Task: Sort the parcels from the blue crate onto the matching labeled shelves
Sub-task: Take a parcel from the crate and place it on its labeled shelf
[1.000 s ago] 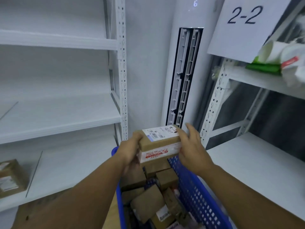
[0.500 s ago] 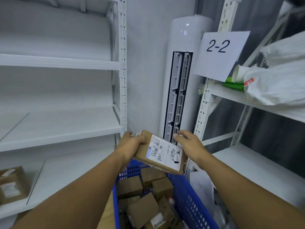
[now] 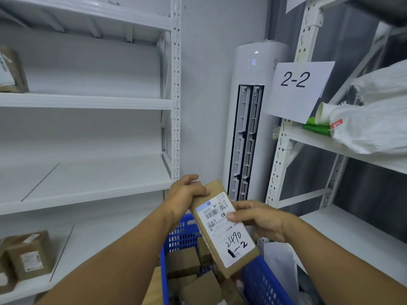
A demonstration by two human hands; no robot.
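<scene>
At the bottom centre of the frame stands the blue crate, with several brown cardboard parcels lying jumbled inside it. Just above the crate, both hands hold one flat brown parcel tilted, its labelled face turned up toward the camera. The white label carries a barcode, and "2490" and "1-2" are handwritten on it in black.

The left hand grips the parcel's upper end, its fingers curled over the top edge. The right hand pinches the right edge, with the thumb pressed on the label beside the barcode and the other fingers curled behind the parcel.

At the lower left of the frame, two brown boxes with white labels sit on the lowest white shelf of the left rack. The shelf above it runs across the middle left. Higher still, at the upper left edge, another brown box rests on a shelf.

On the right, a second white rack carries a paper sign reading "2-2". Just beside the sign, on that rack's shelf, lie a white bag, a paper cup on its side and something green under them.

Farthest back, in the corner between the two racks, a tall white air conditioner stands against the wall, its display lit.
</scene>
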